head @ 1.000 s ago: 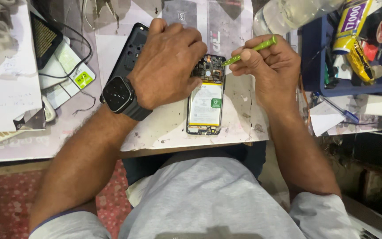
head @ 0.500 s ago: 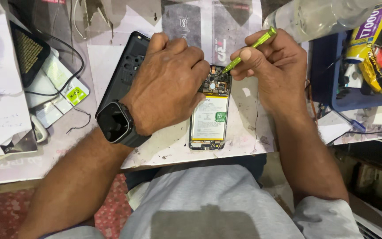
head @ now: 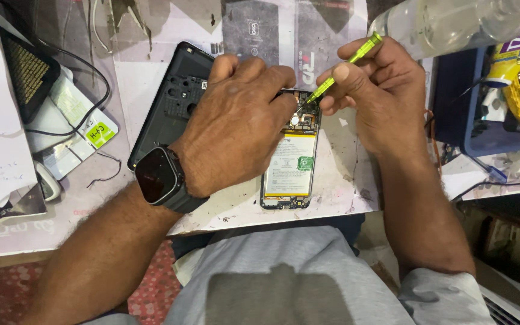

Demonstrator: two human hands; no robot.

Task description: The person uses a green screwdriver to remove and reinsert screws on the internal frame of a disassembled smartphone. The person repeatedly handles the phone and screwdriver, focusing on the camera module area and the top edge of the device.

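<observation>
An opened phone [head: 289, 168] lies face down on the work mat, its white battery and top circuit board exposed. My left hand [head: 236, 123], with a dark smartwatch [head: 159, 176] on the wrist, presses down on the phone's upper left part and covers it. My right hand [head: 380, 96] grips a thin green screwdriver [head: 341, 72] between thumb and fingers, its tip touching the circuit board near the phone's top edge. The phone's removed black back cover [head: 173, 102] rests to the left, partly under my left hand.
A white mat [head: 344, 180] covers the bench. At the left lie a black speaker-like device [head: 25, 72], cables and a white box with a green sticker [head: 100, 132]. A clear plastic bottle [head: 452, 24] and a blue tray of packets [head: 489, 132] stand at the right.
The view has shifted slightly. My right hand has tilted the screwdriver more upright over the phone's top. My left hand stays pressed on the phone.
</observation>
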